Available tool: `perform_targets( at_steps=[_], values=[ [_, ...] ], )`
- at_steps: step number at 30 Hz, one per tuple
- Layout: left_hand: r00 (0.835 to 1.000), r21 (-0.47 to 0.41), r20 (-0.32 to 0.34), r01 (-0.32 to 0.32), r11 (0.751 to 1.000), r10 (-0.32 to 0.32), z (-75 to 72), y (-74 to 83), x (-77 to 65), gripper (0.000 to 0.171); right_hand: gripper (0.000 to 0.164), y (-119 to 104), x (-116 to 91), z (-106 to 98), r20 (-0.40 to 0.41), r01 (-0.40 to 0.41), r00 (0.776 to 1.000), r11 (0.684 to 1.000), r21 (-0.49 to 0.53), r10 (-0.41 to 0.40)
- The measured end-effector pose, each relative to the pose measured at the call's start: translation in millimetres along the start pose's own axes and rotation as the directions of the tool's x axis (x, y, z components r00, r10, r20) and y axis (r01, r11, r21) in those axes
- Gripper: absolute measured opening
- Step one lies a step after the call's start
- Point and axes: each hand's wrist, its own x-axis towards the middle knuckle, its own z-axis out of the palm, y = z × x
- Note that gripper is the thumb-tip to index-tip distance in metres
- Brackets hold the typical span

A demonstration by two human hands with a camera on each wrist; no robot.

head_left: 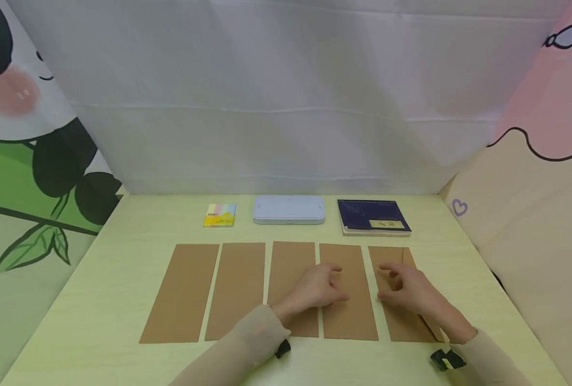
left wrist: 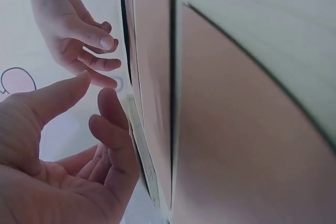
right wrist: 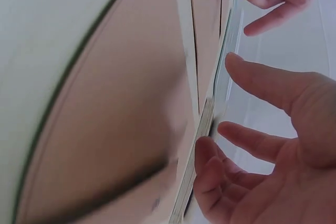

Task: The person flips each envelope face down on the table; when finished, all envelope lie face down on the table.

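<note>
Several brown cardboard-like rectangles lie side by side in a row on the table. My left hand (head_left: 316,287) hovers over the middle pieces, nearest the brown rectangle (head_left: 348,316) second from the right. Its thumb and fingers are loosely bent with a gap between them and nothing in it. Above the rightmost brown rectangle (head_left: 382,256) is my right hand (head_left: 408,289), also empty, thumb and fingers apart. A dark line or raised edge (right wrist: 121,184) runs along that piece's right part, partly hidden by the hand in the head view. The two hands face each other.
Behind the row stand a pack of colored sticky notes (head_left: 220,215), a pale flat case (head_left: 289,209) and a dark blue book (head_left: 373,216). A white cloth backdrop (head_left: 286,107) rises at the table's far edge. Cartoon-printed panels (head_left: 546,214) flank both sides.
</note>
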Motion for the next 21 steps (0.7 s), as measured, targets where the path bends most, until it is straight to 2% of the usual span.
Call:
perform_targets(
  at_steps=[4,9,13,18,21],
  values=[
    [1.0,-0.069,0.017,-0.016,0.997,0.017,8.4,8.3,7.8,0.063,0.071,12,-6,-13,-0.003,-0.042,0.999,0.998,-0.04,0.042],
    [0.998,-0.071,0.054,-0.01,0.997,0.014,19.7,17.1,18.0,0.06,0.084,24,-13,-26,-0.013,-0.156,0.988,0.981,-0.114,0.155],
    [0.998,0.009,0.067,0.003,1.0,-0.004,29.4,23.1,26.5,0.053,0.087,33,-14,-33,-0.023,-0.235,0.972,0.962,-0.14,0.234],
    [0.997,0.124,0.08,-0.02,0.992,0.01,37.9,30.3,34.2,0.024,0.086,43,-12,-34,-0.011,-0.289,0.957,0.947,-0.144,0.29],
    [0.997,0.175,0.082,-0.03,0.984,0.016,42.8,34.6,37.8,0.036,0.087,46,-11,-33,-0.011,-0.302,0.953,0.943,-0.142,0.304]
  ],
)
